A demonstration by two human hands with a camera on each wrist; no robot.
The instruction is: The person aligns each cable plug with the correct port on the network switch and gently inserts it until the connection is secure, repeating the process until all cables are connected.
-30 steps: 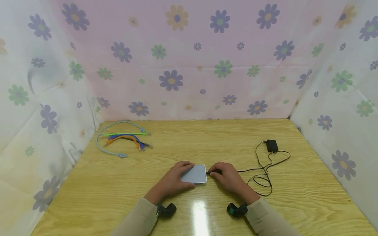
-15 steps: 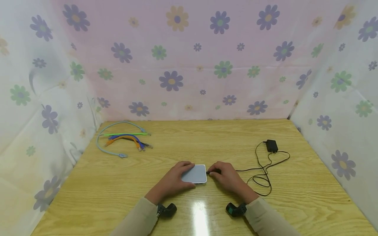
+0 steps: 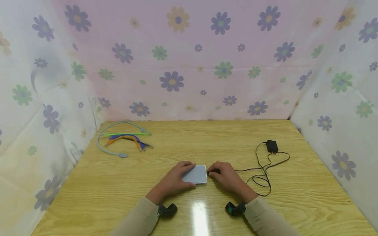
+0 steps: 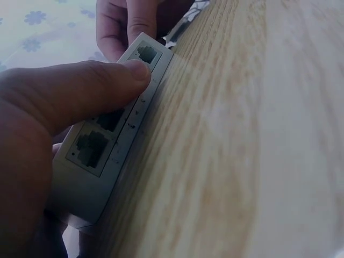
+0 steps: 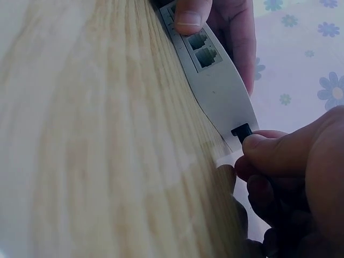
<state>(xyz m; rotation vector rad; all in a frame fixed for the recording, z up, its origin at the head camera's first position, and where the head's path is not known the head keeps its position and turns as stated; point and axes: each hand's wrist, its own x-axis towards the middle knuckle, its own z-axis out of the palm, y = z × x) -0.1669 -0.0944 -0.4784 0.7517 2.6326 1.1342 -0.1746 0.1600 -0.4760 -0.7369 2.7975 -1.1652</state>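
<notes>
A white Ethernet switch with a grey top lies on the wooden table. My left hand grips it from the left, thumb along the side with the network ports and fingers on the opposite side. At the switch's right end, my right hand pinches a black power plug between thumb and forefinger. In the right wrist view the plug's front end is right at the switch's end face. From this hand the thin black cord runs right to a power adapter.
Several network cables lie at the back left: a light blue one, a green one, and blue, orange and black ones bunched together. Loose loops of cord spread over the table at right. Flowered cloth hangs behind and on both sides.
My right fingertips have edged slightly left toward the switch, and less of the plug shows between them. The left hand keeps its grip, and the adapter and network cables stay put.
</notes>
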